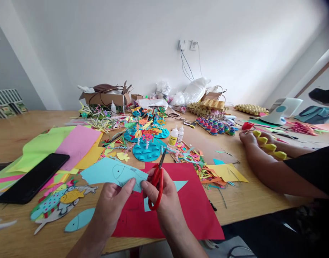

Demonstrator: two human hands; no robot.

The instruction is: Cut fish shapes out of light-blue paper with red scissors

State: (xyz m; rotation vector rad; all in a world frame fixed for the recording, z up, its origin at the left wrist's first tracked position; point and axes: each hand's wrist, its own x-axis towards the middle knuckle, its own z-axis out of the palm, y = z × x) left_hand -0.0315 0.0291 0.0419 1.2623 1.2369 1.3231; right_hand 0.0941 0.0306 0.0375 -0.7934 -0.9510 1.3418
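Observation:
A light blue sheet of paper (100, 171) with a fish drawn on it in dark line is pinched by my left hand (113, 200) along its lower edge. My right hand (164, 193) is closed around red-handled scissors (159, 191), blades pointing up and away. Its thumb and finger also touch the paper's right corner. Under both hands lies a red sheet (196, 208), with light blue scraps (181, 185) on it. To the left, a cut-out blue fish (80, 219) lies on the table beside a pile of patterned paper fish (55, 204).
A black phone (32, 179) rests on coloured paper (43, 145) at left. Ahead stand blue discs (146, 150) bearing paper fish, and glue bottles (173, 137). Paper strips lie right of them. At right, a co-worker's hands (249, 138) hold a yellow egg-carton strip (269, 147).

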